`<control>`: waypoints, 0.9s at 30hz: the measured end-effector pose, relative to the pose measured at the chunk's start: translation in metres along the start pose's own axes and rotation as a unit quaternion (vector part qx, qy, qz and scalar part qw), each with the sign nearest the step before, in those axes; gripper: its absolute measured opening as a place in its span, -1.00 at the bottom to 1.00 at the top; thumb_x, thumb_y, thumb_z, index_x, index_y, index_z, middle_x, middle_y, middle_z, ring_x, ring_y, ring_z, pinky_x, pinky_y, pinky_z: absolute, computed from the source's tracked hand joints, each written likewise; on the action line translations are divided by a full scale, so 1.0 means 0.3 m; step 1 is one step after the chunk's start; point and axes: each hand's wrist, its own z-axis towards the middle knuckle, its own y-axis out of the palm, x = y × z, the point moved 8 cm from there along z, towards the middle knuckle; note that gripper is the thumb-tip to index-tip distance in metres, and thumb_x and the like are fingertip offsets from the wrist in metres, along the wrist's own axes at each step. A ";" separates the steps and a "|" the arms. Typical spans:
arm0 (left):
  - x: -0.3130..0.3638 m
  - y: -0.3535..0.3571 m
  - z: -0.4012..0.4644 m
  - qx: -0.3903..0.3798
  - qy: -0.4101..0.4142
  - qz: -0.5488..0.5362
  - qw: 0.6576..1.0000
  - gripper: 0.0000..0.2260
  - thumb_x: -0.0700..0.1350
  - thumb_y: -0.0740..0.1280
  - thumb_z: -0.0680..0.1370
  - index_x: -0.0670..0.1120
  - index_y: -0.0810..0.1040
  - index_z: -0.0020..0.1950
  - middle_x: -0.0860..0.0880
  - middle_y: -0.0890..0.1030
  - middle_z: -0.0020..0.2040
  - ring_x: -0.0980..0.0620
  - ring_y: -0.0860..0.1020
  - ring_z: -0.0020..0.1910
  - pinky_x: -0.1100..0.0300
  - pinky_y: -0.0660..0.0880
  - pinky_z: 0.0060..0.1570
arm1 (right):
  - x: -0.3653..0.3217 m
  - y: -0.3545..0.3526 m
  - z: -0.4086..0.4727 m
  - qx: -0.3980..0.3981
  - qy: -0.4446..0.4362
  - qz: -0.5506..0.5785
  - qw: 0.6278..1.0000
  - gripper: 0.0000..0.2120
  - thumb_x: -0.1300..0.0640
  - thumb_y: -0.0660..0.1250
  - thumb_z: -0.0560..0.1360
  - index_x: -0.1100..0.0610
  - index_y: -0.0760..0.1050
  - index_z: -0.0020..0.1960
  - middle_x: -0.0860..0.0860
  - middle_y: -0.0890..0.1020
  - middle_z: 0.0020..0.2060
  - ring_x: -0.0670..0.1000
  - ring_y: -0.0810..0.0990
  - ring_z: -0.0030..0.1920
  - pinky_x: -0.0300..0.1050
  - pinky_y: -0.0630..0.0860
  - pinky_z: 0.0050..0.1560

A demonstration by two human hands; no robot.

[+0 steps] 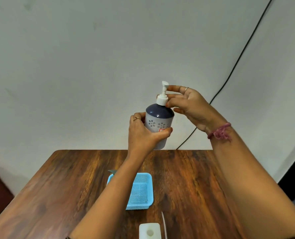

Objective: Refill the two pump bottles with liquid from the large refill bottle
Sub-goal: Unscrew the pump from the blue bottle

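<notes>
Pump bottle [158, 121] with dark navy top, pale grey body patterned with white flower cut-outs, white pump [162, 95], light blue mesh basket [139, 190], brown streaked wood-grain table [57, 187], white bottle [149, 231], black cable [238, 61], pink thread wristband [220, 131]

Even, soft indoor light, moderately bright; source not visible. Small glare spot on pump bottle [159, 125] shoulder. Faint sheen across wooden counter [186, 169]. Wide-angle bend at edges. Slight softness throughout, possibly motion blur on the forearms.
</notes>
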 end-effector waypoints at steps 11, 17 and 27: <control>0.005 0.017 0.004 0.004 0.000 -0.008 1.000 -0.33 0.15 0.58 0.20 -0.01 0.36 0.17 0.00 0.47 0.09 0.14 0.50 -0.04 0.42 0.45 -0.22 | 0.003 -0.004 0.001 0.008 -0.013 0.006 1.000 -0.51 0.24 0.35 0.48 0.09 0.33 0.38 0.01 0.63 0.14 -0.03 0.58 0.15 -0.26 0.46 0.03; 0.005 0.018 0.001 0.000 0.005 0.002 1.000 -0.36 0.11 0.60 0.22 0.01 0.34 0.15 0.01 0.46 0.08 0.18 0.50 -0.08 0.45 0.45 -0.23 | -0.011 0.014 0.003 0.054 -0.028 -0.035 0.998 -0.51 0.16 0.48 0.40 0.08 0.37 0.26 0.01 0.66 -0.01 -0.05 0.64 0.01 -0.25 0.55 -0.03; -0.025 0.006 -0.008 0.003 -0.002 0.013 1.000 -0.32 0.09 0.60 0.24 -0.05 0.36 0.22 0.02 0.44 0.08 0.13 0.49 -0.04 0.46 0.43 -0.25 | -0.003 0.017 0.013 0.050 -0.015 -0.076 0.996 -0.43 0.12 0.51 0.37 0.06 0.36 0.30 0.04 0.64 -0.02 -0.04 0.62 0.02 -0.20 0.54 0.04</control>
